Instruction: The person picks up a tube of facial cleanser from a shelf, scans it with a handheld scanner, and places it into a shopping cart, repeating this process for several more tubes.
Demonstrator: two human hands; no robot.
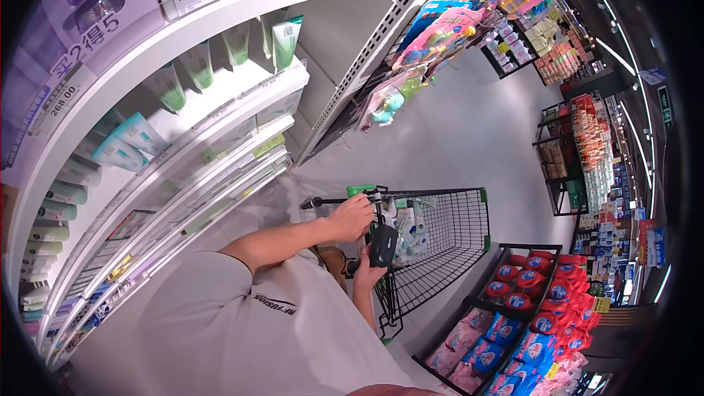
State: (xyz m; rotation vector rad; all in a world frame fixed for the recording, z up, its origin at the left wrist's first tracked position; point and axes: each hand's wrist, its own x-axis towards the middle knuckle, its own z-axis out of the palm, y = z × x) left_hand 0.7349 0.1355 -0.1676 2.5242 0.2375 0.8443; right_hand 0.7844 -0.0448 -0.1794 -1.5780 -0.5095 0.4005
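Observation:
A black wire shopping cart (440, 249) with green corner pieces stands in front of me. My left hand (353, 217) is closed at its handle end, beside a green cap (360, 191). Lower in the picture, my right hand (369, 273) has its fingers curled against a black box-shaped object (383, 246) by the handle; I cannot tell whether this is part of the cart. White and green plastic packs (412, 229) lie in the near part of the basket. A brown item (334, 260) shows between my arms.
Curved white shelves (213, 114) with green tubes (286, 42) run close along my left. Pink and blue toy packs (444, 37) hang beyond. Black racks with red containers (529, 280) and blue packs (502, 330) stand to the cart's right. Grey floor (477, 125) stretches ahead.

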